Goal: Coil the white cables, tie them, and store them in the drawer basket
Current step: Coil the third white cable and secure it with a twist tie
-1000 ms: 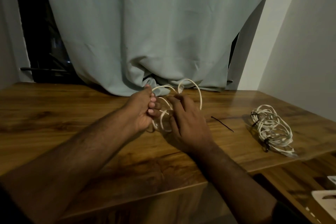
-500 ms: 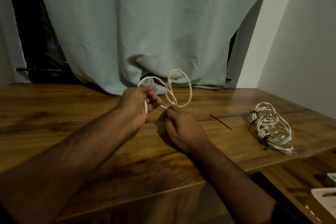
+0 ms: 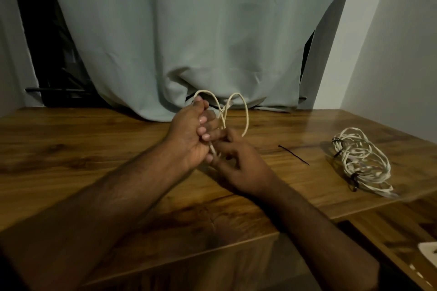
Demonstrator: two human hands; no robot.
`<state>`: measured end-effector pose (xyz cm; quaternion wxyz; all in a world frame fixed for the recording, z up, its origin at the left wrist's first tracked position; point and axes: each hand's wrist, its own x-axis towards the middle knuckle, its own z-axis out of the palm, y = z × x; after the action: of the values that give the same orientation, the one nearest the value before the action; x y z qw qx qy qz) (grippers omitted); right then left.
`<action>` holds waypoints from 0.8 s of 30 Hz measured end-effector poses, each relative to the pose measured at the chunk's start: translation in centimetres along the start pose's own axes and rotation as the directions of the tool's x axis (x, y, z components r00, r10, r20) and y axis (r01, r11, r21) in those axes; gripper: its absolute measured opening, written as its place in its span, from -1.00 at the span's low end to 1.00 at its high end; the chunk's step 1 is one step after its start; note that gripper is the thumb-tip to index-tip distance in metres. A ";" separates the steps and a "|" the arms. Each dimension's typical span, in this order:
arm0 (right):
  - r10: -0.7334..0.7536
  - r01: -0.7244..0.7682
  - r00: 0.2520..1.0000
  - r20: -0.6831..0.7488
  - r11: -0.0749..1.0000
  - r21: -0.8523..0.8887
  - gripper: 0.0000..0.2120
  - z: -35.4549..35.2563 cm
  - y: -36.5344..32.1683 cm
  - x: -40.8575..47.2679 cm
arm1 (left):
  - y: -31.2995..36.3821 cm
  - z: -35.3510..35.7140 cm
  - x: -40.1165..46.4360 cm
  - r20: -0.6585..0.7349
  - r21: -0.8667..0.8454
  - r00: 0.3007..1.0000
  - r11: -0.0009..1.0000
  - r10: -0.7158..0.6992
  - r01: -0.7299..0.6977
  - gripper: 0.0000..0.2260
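Behind the wooden tabletop [image 3: 71, 149] hangs a pale curtain [image 3: 201, 30], with white walls to the right and a dark gap to the left. Just above the middle of the tabletop, the left hand [image 3: 189, 134] has its fingers curled round a white cable [image 3: 246, 116], whose two loops stand up and away from the person, toward the curtain. The right hand [image 3: 238, 163] lies just beside and below the left, its fingertips pinching the loops' lower strands. A black tie [image 3: 294, 155] lies loose to the right of that hand, so the right hand is the nearer one to take it up. Further right, a coiled cable [image 3: 361, 160] already bound with dark ties rests near the edge. No basket can be made out.
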<state>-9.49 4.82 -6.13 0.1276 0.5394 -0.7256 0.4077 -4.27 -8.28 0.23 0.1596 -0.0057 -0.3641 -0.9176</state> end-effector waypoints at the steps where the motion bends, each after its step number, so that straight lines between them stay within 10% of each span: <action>1: 0.052 -0.052 0.997 -0.050 0.999 0.013 -0.80 -0.1 0.1 0.0 | 0.2 0.1 0.2 -0.026 0.041 0.999 0.998 0.039 -0.038 -0.74; 7: 0.225 -0.195 0.942 -0.248 0.971 0.140 -0.62 -0.4 -0.5 -0.1 | 1.9 -3.7 3.1 -0.332 0.485 0.923 0.874 0.192 -0.008 -0.84; 10: 0.331 -0.226 0.876 -0.349 0.924 0.308 -0.68 -0.8 -0.9 -0.3 | 1.1 -5.4 3.2 -0.302 0.936 0.897 0.280 0.323 0.214 -0.57; 12: 0.326 -0.254 0.847 -0.421 0.942 0.219 -0.68 -1.0 -0.5 -0.4 | 0.2 -4.5 1.9 -0.023 0.987 0.910 -0.137 0.413 0.088 -0.67; 13: 0.305 -0.267 0.833 -0.462 0.952 0.147 -0.68 -1.1 -0.2 -0.5 | -0.3 -3.9 1.3 0.133 0.984 0.903 -0.165 0.408 -0.070 -0.82; 17: 0.276 -0.396 0.762 -0.585 0.914 -0.085 -0.67 -2.0 1.1 -0.4 | -2.0 -1.6 -1.0 0.337 0.858 0.937 0.377 0.096 -0.347 -0.37; 21: 0.253 -0.517 0.769 -0.587 0.787 -0.337 -0.58 -2.1 1.5 0.1 | -1.6 -0.2 -2.2 0.396 0.683 0.903 0.710 -0.163 -0.172 -0.47; 24: 0.155 -0.463 0.838 -0.524 0.710 -0.531 -0.71 -1.8 1.2 0.1 | -1.0 -0.4 -2.6 0.473 0.626 0.806 0.779 -0.356 -0.023 -0.56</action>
<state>-11.03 6.20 -5.48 0.3919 0.2227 -0.8530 0.2633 -2.05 -7.12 -1.02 -0.0490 -0.1933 -0.6664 -0.7184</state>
